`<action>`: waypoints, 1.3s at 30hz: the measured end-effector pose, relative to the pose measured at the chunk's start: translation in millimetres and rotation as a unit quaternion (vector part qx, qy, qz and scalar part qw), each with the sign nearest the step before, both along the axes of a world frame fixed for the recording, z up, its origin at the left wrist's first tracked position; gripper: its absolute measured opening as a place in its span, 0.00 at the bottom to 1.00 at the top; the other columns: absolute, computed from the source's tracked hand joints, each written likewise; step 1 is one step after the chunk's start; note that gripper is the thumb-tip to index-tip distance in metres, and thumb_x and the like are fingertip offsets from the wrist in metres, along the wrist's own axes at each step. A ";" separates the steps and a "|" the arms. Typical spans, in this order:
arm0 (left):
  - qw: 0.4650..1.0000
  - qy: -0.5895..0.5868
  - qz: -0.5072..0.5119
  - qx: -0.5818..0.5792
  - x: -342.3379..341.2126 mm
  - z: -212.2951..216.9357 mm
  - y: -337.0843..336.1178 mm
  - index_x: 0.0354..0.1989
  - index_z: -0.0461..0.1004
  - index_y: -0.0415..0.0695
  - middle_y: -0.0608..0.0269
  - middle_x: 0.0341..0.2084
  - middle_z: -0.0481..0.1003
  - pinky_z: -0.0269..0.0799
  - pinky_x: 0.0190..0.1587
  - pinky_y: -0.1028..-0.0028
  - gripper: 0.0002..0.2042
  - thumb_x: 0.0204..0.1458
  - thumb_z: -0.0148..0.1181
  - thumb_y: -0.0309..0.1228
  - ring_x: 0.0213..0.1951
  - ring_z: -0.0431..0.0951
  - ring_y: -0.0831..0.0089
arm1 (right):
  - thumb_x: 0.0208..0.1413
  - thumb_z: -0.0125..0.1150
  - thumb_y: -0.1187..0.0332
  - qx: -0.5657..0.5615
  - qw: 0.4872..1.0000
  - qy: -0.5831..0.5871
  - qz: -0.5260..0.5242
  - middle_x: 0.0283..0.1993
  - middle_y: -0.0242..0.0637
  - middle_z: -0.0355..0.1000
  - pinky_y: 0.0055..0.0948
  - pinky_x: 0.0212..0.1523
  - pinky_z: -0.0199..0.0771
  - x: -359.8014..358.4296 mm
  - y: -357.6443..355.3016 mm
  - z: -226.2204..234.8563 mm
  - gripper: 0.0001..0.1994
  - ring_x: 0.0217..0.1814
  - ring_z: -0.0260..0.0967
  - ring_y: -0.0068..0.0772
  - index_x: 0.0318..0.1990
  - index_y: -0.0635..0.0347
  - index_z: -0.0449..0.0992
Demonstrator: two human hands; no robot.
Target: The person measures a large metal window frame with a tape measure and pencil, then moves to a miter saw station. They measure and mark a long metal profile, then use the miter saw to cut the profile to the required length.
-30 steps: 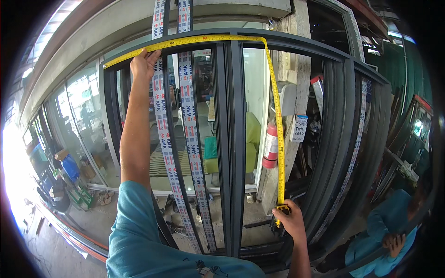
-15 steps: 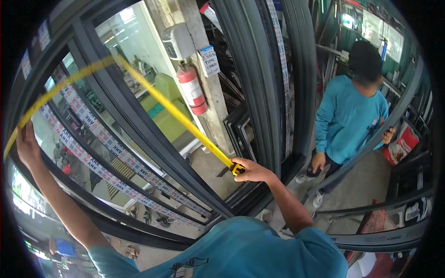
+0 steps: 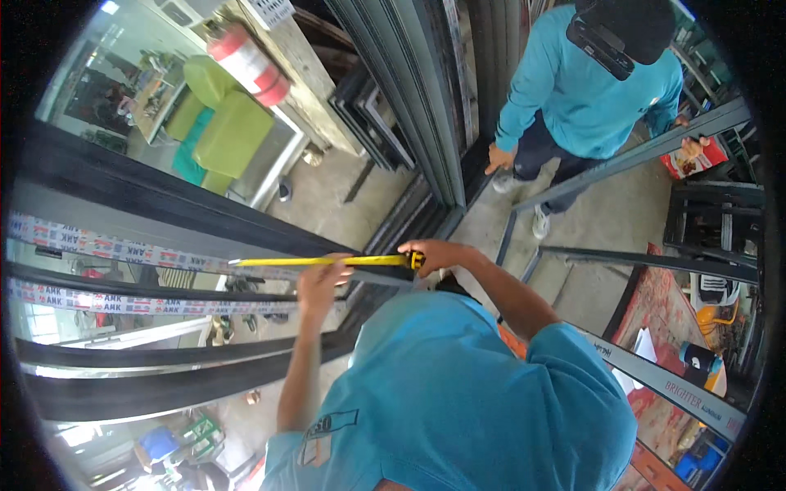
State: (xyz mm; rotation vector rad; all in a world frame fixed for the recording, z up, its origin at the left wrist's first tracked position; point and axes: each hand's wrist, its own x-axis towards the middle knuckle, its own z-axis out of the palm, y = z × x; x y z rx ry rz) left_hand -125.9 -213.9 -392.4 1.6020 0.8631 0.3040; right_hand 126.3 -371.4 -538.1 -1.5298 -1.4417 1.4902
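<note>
A compact black-and-yellow tape measure (image 3: 418, 262) sits near the middle, in front of a large dark grey metal frame (image 3: 164, 200); its thin, bright yellow blade (image 3: 278, 262) runs out straight and nearly level to the left, ending in a pale tip beyond the left hand (image 3: 315, 286); the right hand (image 3: 434, 252) holds the case, fingers closed round it; the left hand's fingers are close together at the blade, though I cannot tell whether they pinch it or only steady it.

The frame's long bars fan out leftward, two bearing white protective strips (image 3: 123, 250) with red and blue print; below lies a grey concrete floor (image 3: 327, 192); behind the frame are a lime-green upholstered seat (image 3: 233, 139) and a red cylindrical fire extinguisher (image 3: 248, 64) beside a rough pale post (image 3: 307, 90); to the right, a co-worker in a teal top (image 3: 589, 94) has one hand at a slim grey metal bar (image 3: 630, 159), near a worn red worktable (image 3: 671, 315).
</note>
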 end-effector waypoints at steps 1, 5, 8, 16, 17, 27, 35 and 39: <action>0.998 0.039 0.004 -0.042 11.2 -33.8 -14.2 0.47 0.79 0.39 0.60 0.36 0.81 0.77 0.37 0.76 0.13 0.62 0.55 0.35 0.35 0.81 0.74 | 0.39 0.72 0.68 0.003 1.000 -0.009 -0.014 0.58 0.44 0.68 0.31 0.56 0.68 2.7 -7.8 -5.5 0.43 0.55 0.68 0.36 0.68 0.60 0.59; 0.979 0.115 0.019 -0.168 31.4 -125.9 -35.7 0.45 0.78 0.37 0.62 0.34 0.80 0.76 0.33 0.74 0.19 0.64 0.52 0.44 0.32 0.80 0.75 | 0.36 0.72 0.68 0.028 0.998 -0.049 -0.027 0.56 0.46 0.70 0.35 0.53 0.70 16.5 -34.4 -77.1 0.44 0.54 0.70 0.41 0.67 0.59 0.59; 0.970 0.180 -0.092 -0.134 28.0 -142.4 -29.1 0.45 0.78 0.38 0.65 0.34 0.79 0.73 0.35 0.75 0.19 0.63 0.52 0.45 0.33 0.77 0.77 | 0.35 0.73 0.65 -0.044 0.992 -0.099 -0.056 0.52 0.47 0.73 0.37 0.51 0.72 27.6 -53.4 -104.4 0.44 0.51 0.72 0.45 0.65 0.59 0.61; 0.945 0.289 -0.062 -0.138 -25.8 -181.8 -12.1 0.51 0.76 0.42 0.62 0.39 0.80 0.72 0.36 0.73 0.16 0.63 0.55 0.40 0.36 0.78 0.74 | 0.35 0.71 0.55 -0.271 0.926 -0.138 -0.223 0.35 0.52 0.77 0.43 0.37 0.74 44.4 -146.1 -160.8 0.30 0.39 0.77 0.47 0.43 0.71 0.76; 0.940 0.302 -0.060 -0.146 -27.6 -182.2 -11.7 0.52 0.75 0.42 0.62 0.40 0.80 0.73 0.36 0.72 0.17 0.62 0.55 0.40 0.36 0.78 0.74 | 0.35 0.71 0.55 -0.300 0.920 -0.115 -0.224 0.36 0.53 0.77 0.42 0.36 0.74 49.3 -156.9 -172.6 0.29 0.38 0.76 0.45 0.40 0.73 0.76; 0.902 0.365 0.031 -0.230 -126.4 -239.2 -8.3 0.51 0.74 0.45 0.66 0.41 0.79 0.75 0.35 0.65 0.17 0.61 0.55 0.42 0.34 0.78 0.72 | 0.37 0.71 0.52 -0.427 0.862 -0.129 -0.238 0.33 0.42 0.77 0.45 0.30 0.77 19.1 -196.8 -148.2 0.29 0.37 0.76 0.48 0.42 0.68 0.76; 0.909 0.321 0.077 -0.255 -191.2 -278.8 -25.0 0.47 0.76 0.48 0.64 0.38 0.79 0.76 0.36 0.61 0.16 0.59 0.55 0.45 0.32 0.80 0.70 | 0.43 0.70 0.56 -0.425 0.857 -0.085 -0.280 0.25 0.39 0.68 0.35 0.14 0.68 -7.4 -195.1 -114.1 0.23 0.17 0.65 0.31 0.41 0.64 0.71; 0.923 0.266 -0.159 -0.229 -236.1 -328.2 -37.7 0.52 0.73 0.50 0.63 0.49 0.74 0.76 0.42 0.55 0.19 0.58 0.55 0.47 0.47 0.76 0.66 | 0.43 0.70 0.57 -0.411 0.862 -0.069 -0.288 0.23 0.38 0.68 0.33 0.12 0.66 -14.8 -191.1 -104.1 0.23 0.16 0.64 0.30 0.40 0.64 0.72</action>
